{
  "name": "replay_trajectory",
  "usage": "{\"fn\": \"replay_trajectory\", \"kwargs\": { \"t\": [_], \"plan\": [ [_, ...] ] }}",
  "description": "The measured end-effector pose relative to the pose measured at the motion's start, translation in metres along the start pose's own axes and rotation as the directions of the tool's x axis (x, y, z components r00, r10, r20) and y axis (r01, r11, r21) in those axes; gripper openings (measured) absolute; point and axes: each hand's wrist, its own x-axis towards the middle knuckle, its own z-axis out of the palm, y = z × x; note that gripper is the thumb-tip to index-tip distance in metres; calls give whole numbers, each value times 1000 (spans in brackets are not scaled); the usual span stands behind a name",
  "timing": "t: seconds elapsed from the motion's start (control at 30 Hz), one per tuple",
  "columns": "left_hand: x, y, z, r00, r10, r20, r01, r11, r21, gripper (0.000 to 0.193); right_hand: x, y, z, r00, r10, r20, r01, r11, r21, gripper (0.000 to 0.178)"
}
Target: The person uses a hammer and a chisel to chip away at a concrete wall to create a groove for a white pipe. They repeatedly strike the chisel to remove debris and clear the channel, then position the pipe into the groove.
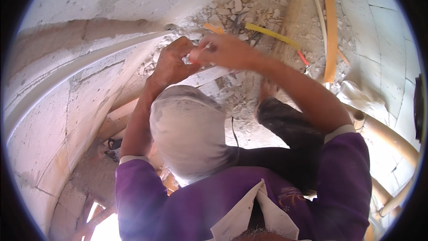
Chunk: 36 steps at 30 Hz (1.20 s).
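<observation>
My left hand (pixel 174 62) and my right hand (pixel 216 52) are raised close together in front of me, above the dusty knee of my trousers (pixel 185 125). The fingers of both are bent inward and pinch toward each other. A small whitish patch (pixel 186 58) shows between them; whether it is a held piece or rubble behind is unclear. My right hand is slightly blurred and its fingertips are mostly hidden. To the left of my hands, a white pipe (pixel 84 70) runs along the block wall (pixel 40 107) and ends at a recess near them.
Broken rubble (pixel 232 11) covers the floor ahead. On it lie a yellow-handled tool (pixel 273 35) with a red end, an orange-brown wooden strip (pixel 330 40) and a thin pale pipe (pixel 317 6). Bamboo poles (pixel 392 138) and clear plastic (pixel 363 96) are at the right, by another block wall (pixel 383 31).
</observation>
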Motion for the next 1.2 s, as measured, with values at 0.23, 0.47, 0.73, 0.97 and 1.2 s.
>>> {"fn": "replay_trajectory", "kwargs": {
  "t": [0.23,0.47,0.73,0.97,1.2],
  "plan": [
    [-38,-13,16,889,-457,-39,357,743,-567,19,22,133,-90,871,216,-440,-490,368,-790,32],
    [-46,-22,4,895,-445,-6,177,367,-913,46,18,171,-88,880,360,-311,-475,639,-605,28],
    [-55,-39,12,963,-234,133,148,48,-988,68,-31,108,-78,945,130,-299,-282,788,-548,33],
    [-49,-63,61,902,-414,119,221,208,-953,25,-43,79,-36,963,81,-257,-195,868,-457,36],
    [-49,-45,55,857,-513,39,197,256,-946,67,-34,71,-9,958,111,-263,-184,945,-270,40]
  ]
}}
